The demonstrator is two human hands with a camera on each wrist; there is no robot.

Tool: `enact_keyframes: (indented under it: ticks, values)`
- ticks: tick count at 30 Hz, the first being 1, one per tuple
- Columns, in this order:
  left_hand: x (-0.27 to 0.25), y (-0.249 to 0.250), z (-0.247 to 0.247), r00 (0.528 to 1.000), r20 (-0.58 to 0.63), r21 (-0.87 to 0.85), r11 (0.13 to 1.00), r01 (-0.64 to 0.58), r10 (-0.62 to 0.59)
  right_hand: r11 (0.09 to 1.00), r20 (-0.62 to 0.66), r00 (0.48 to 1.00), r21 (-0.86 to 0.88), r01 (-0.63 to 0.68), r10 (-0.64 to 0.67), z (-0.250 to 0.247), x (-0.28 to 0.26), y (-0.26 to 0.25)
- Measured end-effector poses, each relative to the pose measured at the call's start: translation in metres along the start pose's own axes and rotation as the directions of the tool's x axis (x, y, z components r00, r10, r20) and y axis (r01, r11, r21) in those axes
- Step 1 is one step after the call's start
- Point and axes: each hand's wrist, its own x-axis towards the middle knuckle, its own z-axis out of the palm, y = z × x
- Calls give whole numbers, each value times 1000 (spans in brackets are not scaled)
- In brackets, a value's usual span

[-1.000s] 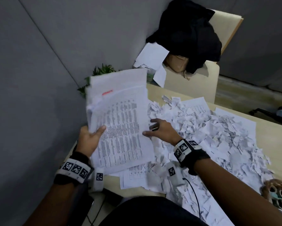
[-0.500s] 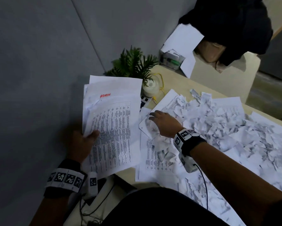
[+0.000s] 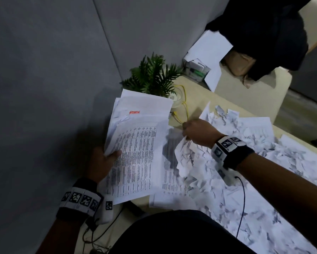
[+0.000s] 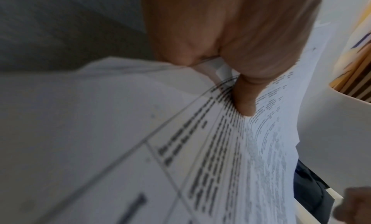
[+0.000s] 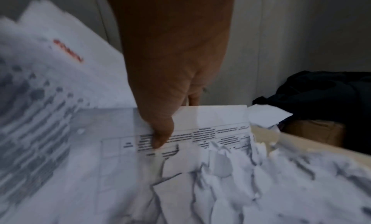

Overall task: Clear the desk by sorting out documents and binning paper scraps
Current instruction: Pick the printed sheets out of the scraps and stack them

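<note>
The left hand grips a stack of printed documents, thumb on the top sheet. The right hand pinches a printed sheet lifted under torn paper scraps. A potted plant stands beyond both hands

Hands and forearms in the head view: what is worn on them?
Both forearms are bare, no sleeves. Each wrist carries a black band topped by a white strip of square black-and-white markers, on the left hand and the right hand. A small white module hangs under each, trailing a thin black cable.
</note>
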Motion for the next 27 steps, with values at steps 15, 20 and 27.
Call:
enact_keyframes:
  ticks: [15, 20, 27]
  values:
    - [-17, -21, 48, 999, 37, -267, 964, -7, 17, 656, -611, 449, 751, 70, 652, -69, -117, 3]
    - [-13, -38, 54, 996, 80, -347, 935, 71, -47, 394, -351, 484, 919, 14, 801, -36, -85, -26]
    - [-12, -32, 55, 989, 140, -398, 912, 94, -41, 188, -73, 674, 977, -100, 736, 17, -31, -67]
